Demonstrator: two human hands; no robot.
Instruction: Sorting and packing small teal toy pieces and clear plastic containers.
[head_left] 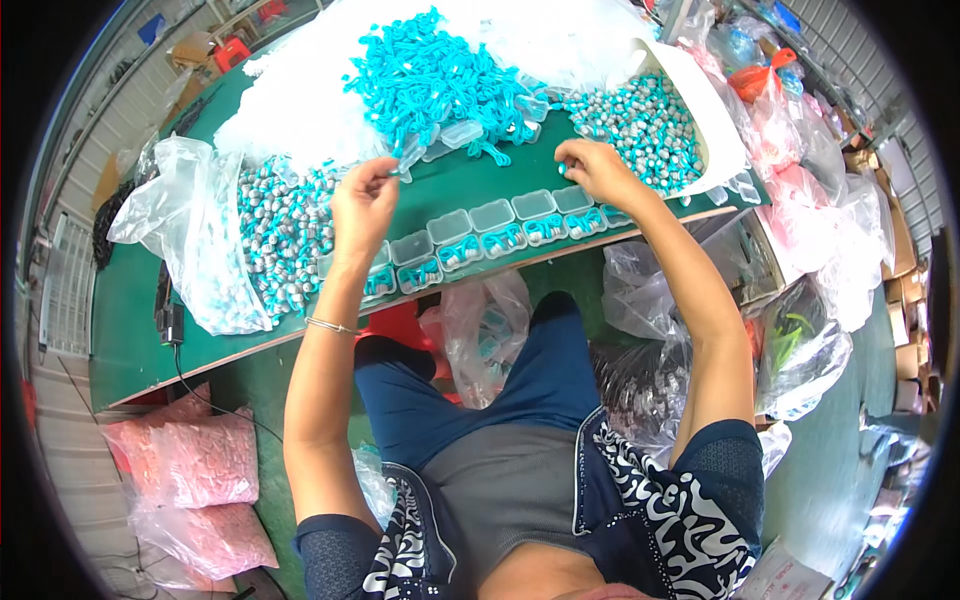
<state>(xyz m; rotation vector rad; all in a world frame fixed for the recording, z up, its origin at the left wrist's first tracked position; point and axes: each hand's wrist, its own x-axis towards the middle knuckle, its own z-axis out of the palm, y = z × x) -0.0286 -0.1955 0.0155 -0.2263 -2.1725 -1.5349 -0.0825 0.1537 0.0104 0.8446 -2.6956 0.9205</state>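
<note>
My left hand (pixel 364 208) is closed in a pinch on a teal cord (pixel 397 165) at the front of a heap of looped teal cords (pixel 425 80). My right hand (pixel 598 172) is also pinched, with a small teal-and-grey piece (pixel 563 169) at its fingertips. It is beside a pile of such small rounded pieces (pixel 645 125). Between my arms and the table's near edge runs a row of small clear plastic cases (pixel 502 240), their lids raised toward the far side. Teal cord and grey bits lie inside them. My left forearm hides part of the row's left end.
Another pile of teal-and-grey pieces (pixel 285 235) lies left, beside a clear plastic bag (pixel 180 230). White plastic sheeting (pixel 300 100) backs the green table (pixel 225 355). A curved white sheet (pixel 705 110) borders the right pile. Bags of pink pieces (pixel 195 460) are on the floor.
</note>
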